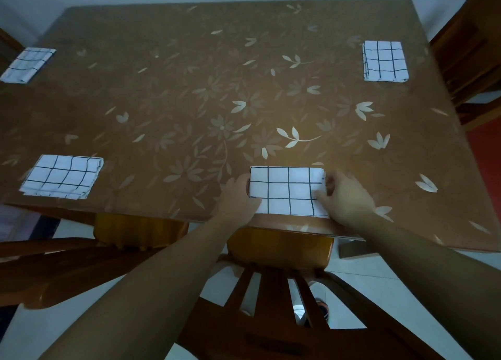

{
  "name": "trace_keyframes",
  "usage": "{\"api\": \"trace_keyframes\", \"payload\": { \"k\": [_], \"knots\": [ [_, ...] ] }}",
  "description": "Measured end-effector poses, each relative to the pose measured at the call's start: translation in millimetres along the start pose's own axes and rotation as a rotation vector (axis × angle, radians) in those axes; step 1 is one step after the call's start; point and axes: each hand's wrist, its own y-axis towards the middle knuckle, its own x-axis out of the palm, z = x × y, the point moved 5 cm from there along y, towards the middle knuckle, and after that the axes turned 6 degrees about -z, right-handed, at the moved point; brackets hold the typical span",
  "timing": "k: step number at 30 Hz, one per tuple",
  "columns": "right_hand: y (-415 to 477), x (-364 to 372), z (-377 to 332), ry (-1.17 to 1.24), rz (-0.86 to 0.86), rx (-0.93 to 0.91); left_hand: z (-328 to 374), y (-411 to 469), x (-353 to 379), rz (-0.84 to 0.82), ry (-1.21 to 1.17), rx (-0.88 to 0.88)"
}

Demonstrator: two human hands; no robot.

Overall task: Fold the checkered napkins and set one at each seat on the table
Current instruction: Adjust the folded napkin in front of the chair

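Observation:
A folded white napkin with a black grid (pixel 288 190) lies at the near edge of the brown flower-patterned table (pixel 206 94), in front of me. My left hand (pixel 238 200) holds its left side and my right hand (pixel 345 197) grips its right side, fingers curled over the edge. Three more folded checkered napkins lie at other seats: one at near left (pixel 63 176), one at far left (pixel 27 64), one at far right (pixel 384 61).
A wooden chair back (pixel 279 254) stands directly below my arms, tucked against the table edge. Another wooden chair (pixel 81 251) is at the near left, and a third chair (pixel 471 51) at the right side. White tiled floor shows beneath.

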Motion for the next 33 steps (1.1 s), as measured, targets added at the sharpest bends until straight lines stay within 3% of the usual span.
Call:
{"api": "trace_keyframes", "payload": {
  "k": [2,4,7,22,33],
  "knots": [
    [-5,1,-11,-0.202,0.080,-0.193,7,1,0,-0.069,0.225,0.099],
    [-6,8,-20,-0.324,0.005,-0.307,13,4,5,-0.200,0.468,0.194],
    [-1,20,-22,-0.418,-0.116,-0.338,12,13,9,-0.291,0.612,0.227],
    [15,22,-10,-0.514,-0.195,-0.273,5,20,7,-0.300,0.652,0.278],
    [3,15,-22,-0.456,-0.142,-0.250,2,18,-9,-0.221,0.579,0.272]
  ]
}}
